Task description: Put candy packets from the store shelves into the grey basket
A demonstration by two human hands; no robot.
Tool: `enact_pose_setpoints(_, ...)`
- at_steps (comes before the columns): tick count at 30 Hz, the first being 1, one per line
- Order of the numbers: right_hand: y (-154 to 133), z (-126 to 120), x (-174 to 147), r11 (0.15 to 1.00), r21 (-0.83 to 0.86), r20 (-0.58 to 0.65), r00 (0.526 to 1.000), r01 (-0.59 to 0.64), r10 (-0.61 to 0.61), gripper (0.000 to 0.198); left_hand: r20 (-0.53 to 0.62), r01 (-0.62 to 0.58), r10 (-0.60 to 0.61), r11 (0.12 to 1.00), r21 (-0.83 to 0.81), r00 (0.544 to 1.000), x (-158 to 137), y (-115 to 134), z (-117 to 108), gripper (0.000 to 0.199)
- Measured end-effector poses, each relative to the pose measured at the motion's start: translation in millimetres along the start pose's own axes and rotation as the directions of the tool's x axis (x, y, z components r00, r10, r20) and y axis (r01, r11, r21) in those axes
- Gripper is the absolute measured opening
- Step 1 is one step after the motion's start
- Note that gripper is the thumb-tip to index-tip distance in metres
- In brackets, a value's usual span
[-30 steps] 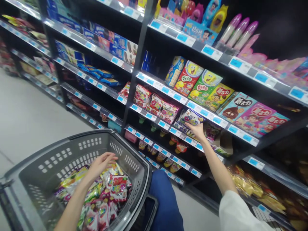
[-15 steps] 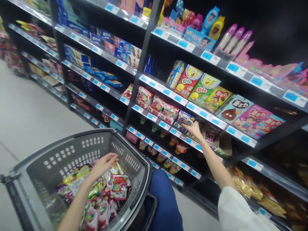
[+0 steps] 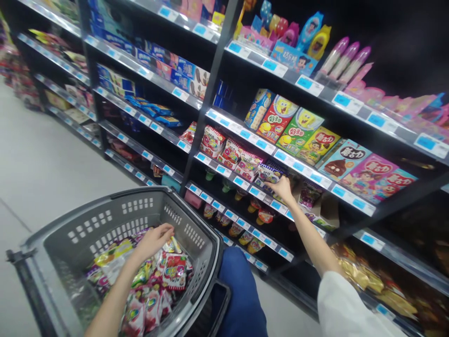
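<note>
My right hand (image 3: pixel 281 188) reaches to the shelf and pinches the lower right part of a dark purple and white candy bag (image 3: pixel 269 173). This bag stands at the end of a row of red and white candy bags (image 3: pixel 230 154). Over the grey shopping basket (image 3: pixel 131 208) hangs my left hand (image 3: pixel 154 241), fingers stretched out and loosely bent, holding nothing that I can see. Beneath it lies a heap of candy bags, among them a red gummy candy bag (image 3: pixel 175 271) on top.
Cartoon-printed snack boxes (image 3: pixel 294 131) stand one shelf above my right hand. Jelly cups (image 3: pixel 264 216) sit on the shelf below. An open carton (image 3: pixel 324 213) is right of my hand. My blue-clad knee (image 3: pixel 238 285) is between basket and shelves.
The purple candy bag has shifted slightly under my right hand, its top tipping a little left. My left hand stays over the basket. The view has moved slightly.
</note>
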State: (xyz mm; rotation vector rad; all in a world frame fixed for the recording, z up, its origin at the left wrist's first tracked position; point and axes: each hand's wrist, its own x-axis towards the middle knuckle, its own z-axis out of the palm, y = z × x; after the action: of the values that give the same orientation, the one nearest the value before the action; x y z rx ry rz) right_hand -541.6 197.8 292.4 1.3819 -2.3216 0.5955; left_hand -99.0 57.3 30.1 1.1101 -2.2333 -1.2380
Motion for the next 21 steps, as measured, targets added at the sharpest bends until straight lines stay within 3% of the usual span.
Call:
enact_pose_setpoints(6,9.5,-27.5,-6.2,1.0,0.015,-0.009,1.0,-0.003,0.004,0.031,-0.015,-0.028,0.03,0.995,0.1,0.999,1.7,-5.7,1.8,0.046)
enact_pose_setpoints(11,14.0,-22.1,-5.6,0.996,0.073,-0.047,0.998,-0.042,0.045,0.036,0.004,-0.039,0.039,0.989,0.142,0.999,3.8,-8.5,6.8,0.044)
enact_pose_setpoints(16,22.0,-14.2,-2.4,0.987,0.09,0.032,0.991,-0.133,0.13,0.039,0.037,-0.053,0.048,0.988,0.148,0.998,1.8,-5.6,10.3,0.045)
enact_pose_setpoints(21,19.8,-27.8,-3.2,0.99,0.067,0.126,0.985,-0.125,0.116,0.034,0.078,-0.057,0.043,0.983,0.173,0.996,0.2,-8.3,12.0,0.048)
